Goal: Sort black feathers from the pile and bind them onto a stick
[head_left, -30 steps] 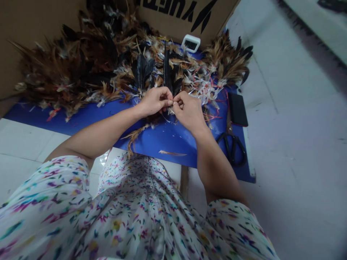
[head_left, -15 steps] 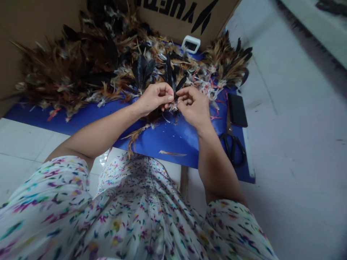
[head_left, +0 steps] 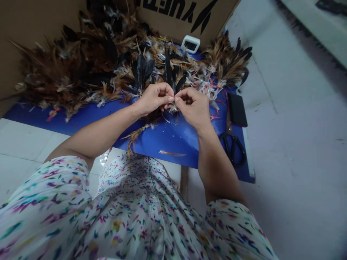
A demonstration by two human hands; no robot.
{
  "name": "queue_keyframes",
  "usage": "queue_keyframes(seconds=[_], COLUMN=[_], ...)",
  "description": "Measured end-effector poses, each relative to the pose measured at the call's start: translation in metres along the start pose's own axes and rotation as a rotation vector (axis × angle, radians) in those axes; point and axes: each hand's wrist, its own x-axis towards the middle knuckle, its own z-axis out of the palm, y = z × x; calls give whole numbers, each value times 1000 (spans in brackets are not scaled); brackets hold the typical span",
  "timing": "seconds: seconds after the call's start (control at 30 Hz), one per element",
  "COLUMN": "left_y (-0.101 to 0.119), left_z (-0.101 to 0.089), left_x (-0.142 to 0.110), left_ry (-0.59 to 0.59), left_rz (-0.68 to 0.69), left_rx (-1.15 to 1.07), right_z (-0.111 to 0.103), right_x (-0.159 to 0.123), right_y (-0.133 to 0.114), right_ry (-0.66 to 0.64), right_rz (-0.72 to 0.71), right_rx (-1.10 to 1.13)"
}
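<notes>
Near the middle of the frame we see the feather bunch (head_left: 168, 70), its dark plumes pointing up the picture, over the blue worktop (head_left: 187, 141). Our left hand (head_left: 155, 98) pinches it near the pale quill ends; our right hand (head_left: 194, 107) meets it there, thumb and forefinger together, though we cannot tell what lies between them. We judge the bunch almost weightless, springy along the shafts and easily ruffled at the vanes, so we would grip low, by the quills, lest smooth shafts slide or splay.
</notes>
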Motion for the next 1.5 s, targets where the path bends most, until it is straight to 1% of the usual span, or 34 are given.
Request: queue_keyframes(seconds=[0.1, 0.23, 0.43, 0.63, 0.8, 0.97, 1.1, 1.2, 1.37, 1.5], left_y=[1, 1, 0, -1, 0, 3, 7, 8, 10, 13], left_z=[0, 0, 0, 0, 0, 2, 3, 2, 1, 1], left_x=[0, 0, 0, 1, 0, 0, 0, 0, 0, 1], left_ry=[-2, -7, -39, -37, -38, 9, 48, 58, 73, 118], left_rz=[6, 13, 26, 43, 19, -30, -79, -125, -191, -225], left_rx=[10, 14, -68, -89, -117, -146, -164, -186, -201, -177], right_z=[0, 1, 3, 4, 4, 3, 1, 0, 0, 0], right_x=[0, 1, 2, 4, 3, -1, -2, -2, -1, 0], right_y=[0, 3, 8, 12, 10, 3, 1, 3, 5, 5], right_ry=[-30, -64, -55, -46, -13, 26, 12, -11, -12, -18], right_rz=[19, 59, 83, 58, 17, -76, -170, -208, -228, -186], right_rx=[-10, 32, 166, 267, 211, 101, -1, -48, -70, -14])
